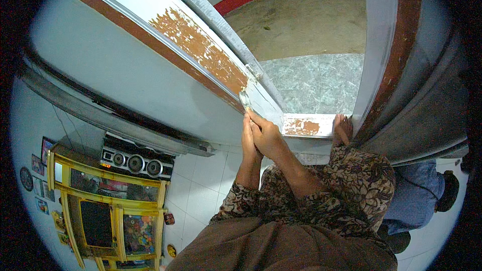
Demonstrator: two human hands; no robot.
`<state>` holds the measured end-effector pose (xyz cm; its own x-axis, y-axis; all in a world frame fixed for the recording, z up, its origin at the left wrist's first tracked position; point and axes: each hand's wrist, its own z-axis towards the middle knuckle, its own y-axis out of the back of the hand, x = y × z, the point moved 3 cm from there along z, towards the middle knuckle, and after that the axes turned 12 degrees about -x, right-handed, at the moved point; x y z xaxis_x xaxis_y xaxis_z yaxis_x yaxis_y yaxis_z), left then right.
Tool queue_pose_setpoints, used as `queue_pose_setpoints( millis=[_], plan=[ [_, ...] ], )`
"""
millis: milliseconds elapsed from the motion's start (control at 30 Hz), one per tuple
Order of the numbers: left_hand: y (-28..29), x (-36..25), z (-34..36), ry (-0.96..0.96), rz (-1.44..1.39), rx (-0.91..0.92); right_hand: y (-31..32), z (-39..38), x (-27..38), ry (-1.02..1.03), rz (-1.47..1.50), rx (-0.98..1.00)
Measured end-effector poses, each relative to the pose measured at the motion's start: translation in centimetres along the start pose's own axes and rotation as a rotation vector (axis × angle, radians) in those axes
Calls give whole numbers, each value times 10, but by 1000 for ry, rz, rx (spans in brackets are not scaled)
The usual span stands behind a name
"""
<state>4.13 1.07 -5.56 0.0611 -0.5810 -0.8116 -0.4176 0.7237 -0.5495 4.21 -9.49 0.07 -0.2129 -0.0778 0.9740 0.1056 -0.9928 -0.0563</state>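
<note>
A small scraper (244,100) with a short pale blade rests against the white-painted door frame (261,99), at the lower end of a patch where brown shows through the flaked paint. My right hand (268,136) is closed around its handle. Pressed against it, my left hand (248,140) is closed at the same grip, its fingers partly hidden. Most of the handle is covered by both hands. Below and to the right, the white door sill (324,124) has another brown, flaked patch.
My bare foot (343,129) stands on the sill's right end. Beyond the doorway lie grey-green tiles (311,78) and brown ground. At lower left stands a yellow cabinet (116,206) with a speaker unit (135,163) on top. Blue denim (414,195) shows at right, beside a dark curtain (427,115).
</note>
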Motion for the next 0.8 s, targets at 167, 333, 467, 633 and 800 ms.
queue_pose_setpoints(
  millis=[167, 333, 467, 633, 800],
  plan=[
    [16, 7, 8, 24, 20, 13, -1, -1, -6, -25, 39, -12],
    [5, -2, 0, 7, -36, -53, -5, -7, 0, -33, 6, -27],
    [-8, -8, 6, 59, 64, -138, -4, 2, 1, -60, -2, -47],
    [7, 2, 9, 46, 25, -81, -1, 6, -6, -71, 4, -37],
    [20, 5, 11, 49, -21, -20, -12, -4, -8, -19, -88, -63]
  ],
)
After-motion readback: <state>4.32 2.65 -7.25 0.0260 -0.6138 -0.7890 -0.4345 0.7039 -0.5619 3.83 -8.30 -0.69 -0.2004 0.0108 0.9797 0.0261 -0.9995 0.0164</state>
